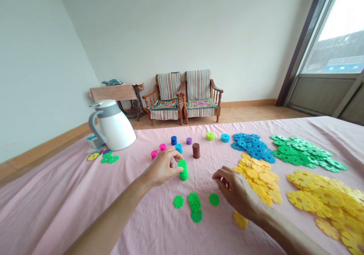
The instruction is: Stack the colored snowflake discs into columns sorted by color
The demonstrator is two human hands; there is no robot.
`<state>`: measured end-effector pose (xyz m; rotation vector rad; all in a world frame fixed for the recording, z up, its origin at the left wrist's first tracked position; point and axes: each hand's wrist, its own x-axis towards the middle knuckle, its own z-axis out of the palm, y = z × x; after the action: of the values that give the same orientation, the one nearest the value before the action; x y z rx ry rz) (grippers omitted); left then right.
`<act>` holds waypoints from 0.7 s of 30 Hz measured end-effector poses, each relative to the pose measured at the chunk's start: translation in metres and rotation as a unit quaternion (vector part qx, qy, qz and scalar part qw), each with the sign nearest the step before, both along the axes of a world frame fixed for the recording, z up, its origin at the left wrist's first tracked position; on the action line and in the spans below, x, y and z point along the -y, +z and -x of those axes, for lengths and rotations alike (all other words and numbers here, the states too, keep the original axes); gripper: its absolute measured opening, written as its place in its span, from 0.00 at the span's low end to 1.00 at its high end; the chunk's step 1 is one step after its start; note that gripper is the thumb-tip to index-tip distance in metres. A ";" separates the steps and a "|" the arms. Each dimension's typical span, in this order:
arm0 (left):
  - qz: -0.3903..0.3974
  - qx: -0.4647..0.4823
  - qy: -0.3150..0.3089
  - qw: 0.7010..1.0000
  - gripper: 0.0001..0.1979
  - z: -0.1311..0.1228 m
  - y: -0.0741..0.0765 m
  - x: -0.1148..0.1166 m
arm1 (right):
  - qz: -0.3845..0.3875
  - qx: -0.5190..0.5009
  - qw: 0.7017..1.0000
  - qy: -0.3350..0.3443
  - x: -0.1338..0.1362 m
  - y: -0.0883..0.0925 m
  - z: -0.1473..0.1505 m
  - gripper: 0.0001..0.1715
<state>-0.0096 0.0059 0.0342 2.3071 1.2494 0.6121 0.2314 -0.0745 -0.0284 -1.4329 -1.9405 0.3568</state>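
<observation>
My left hand (162, 168) pinches the top of a short upright stack of green snowflake discs (183, 170) standing on the pink tablecloth (57, 202). Loose green discs (195, 204) lie flat just in front of that stack. My right hand (234, 188) hovers with curled fingers near the edge of a yellow disc pile (260, 177); what its fingers hold, if anything, is hidden. One yellow disc (240, 219) lies by my right wrist.
Small stacks stand behind: brown (196, 150), pink (154, 154), blue (173, 140), purple (189, 140), lime (210, 136), cyan (225, 138). Blue (253, 146), green (305, 152) and large yellow (327, 198) piles lie right. A white jug (113, 130) stands far left. Two chairs (182, 97) behind.
</observation>
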 end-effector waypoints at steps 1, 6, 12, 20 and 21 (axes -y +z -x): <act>0.000 -0.002 -0.002 1.000 0.11 -0.001 -0.003 -0.002 | 0.001 0.000 1.000 0.000 0.000 0.000 0.000 0.12; -0.003 -0.017 -0.006 1.000 0.11 0.000 -0.010 -0.006 | -0.007 0.002 1.000 0.000 0.000 0.000 0.000 0.12; -0.012 0.003 -0.004 1.000 0.12 0.002 0.000 0.007 | -0.004 -0.005 1.000 -0.002 -0.001 0.001 0.001 0.12; 0.060 -0.079 -0.168 0.981 0.16 -0.009 -0.003 0.046 | -0.002 0.000 1.000 0.004 -0.001 -0.001 0.000 0.11; 0.061 -0.085 -0.175 0.979 0.17 -0.010 -0.005 0.048 | -0.004 0.001 1.000 0.004 -0.001 -0.001 0.000 0.11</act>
<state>0.0007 -0.0419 0.0289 2.4334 0.8863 0.2136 0.2310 -0.0734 -0.0293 -1.4220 -1.9465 0.3520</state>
